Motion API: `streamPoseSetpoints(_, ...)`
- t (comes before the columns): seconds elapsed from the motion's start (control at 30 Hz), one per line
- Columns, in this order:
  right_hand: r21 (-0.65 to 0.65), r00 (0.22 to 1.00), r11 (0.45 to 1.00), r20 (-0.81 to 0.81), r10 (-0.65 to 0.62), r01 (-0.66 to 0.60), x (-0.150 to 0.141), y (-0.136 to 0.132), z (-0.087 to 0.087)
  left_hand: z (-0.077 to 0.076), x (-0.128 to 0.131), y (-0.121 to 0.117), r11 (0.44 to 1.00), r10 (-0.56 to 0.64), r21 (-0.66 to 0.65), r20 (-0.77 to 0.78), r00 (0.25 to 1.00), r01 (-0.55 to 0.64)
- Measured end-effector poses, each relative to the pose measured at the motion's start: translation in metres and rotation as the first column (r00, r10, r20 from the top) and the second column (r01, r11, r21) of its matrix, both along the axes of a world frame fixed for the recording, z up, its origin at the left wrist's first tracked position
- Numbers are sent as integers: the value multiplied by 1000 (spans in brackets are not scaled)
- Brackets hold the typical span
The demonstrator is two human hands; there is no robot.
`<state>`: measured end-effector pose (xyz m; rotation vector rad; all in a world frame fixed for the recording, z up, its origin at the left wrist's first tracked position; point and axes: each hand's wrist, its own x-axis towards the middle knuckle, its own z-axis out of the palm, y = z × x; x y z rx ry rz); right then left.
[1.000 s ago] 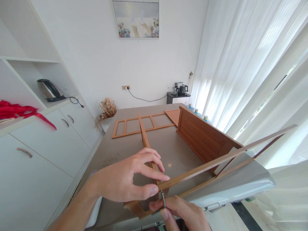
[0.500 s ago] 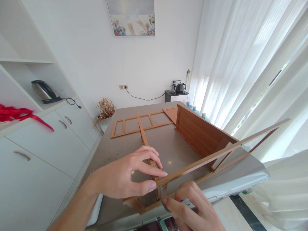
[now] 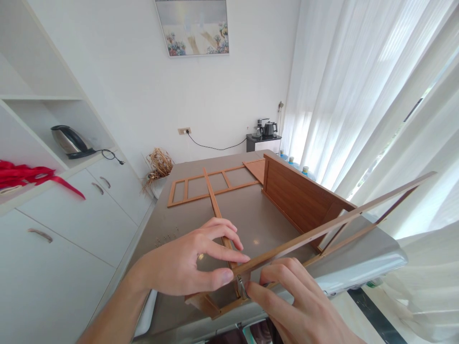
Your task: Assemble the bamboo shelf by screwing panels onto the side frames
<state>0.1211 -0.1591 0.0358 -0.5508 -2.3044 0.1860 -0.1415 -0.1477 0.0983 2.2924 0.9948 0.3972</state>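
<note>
My left hand (image 3: 195, 260) pinches the near end of a long wooden frame (image 3: 301, 241) between thumb and fingers, where it meets a narrow wooden bar (image 3: 215, 205) running away across the table. My right hand (image 3: 290, 296) is closed just below that corner. Its fingertips grip a small bent metal tool, a hex key (image 3: 243, 289), mostly hidden by the fingers and set against the frame's end. Under both hands, a short wooden piece (image 3: 202, 302) forms another corner. On the right, the frame slants up past the table edge.
A wooden panel (image 3: 297, 196) stands on edge at the right of the table (image 3: 247, 224). A ladder-like wooden frame (image 3: 197, 186) lies flat farther back. Several small screws (image 3: 167, 237) lie left of my left hand. White cabinets (image 3: 68, 234) flank the left side.
My right hand has risen slightly and turned the hex key at the corner. My left hand keeps its pinch on the frame. The view has shifted a little.
</note>
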Motion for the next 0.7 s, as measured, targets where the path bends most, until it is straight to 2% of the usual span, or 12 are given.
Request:
streamPoseSetpoints(0.37,-4,1000,1000,7,3,-3,2,-1,0,1,1,1,1000,5,8,-8,1000,-5)
streamPoseSetpoints(0.7,32,999,998,-1,-49,49,-4,-4,2,0,1,0,1000,9,5,4,1000,-9)
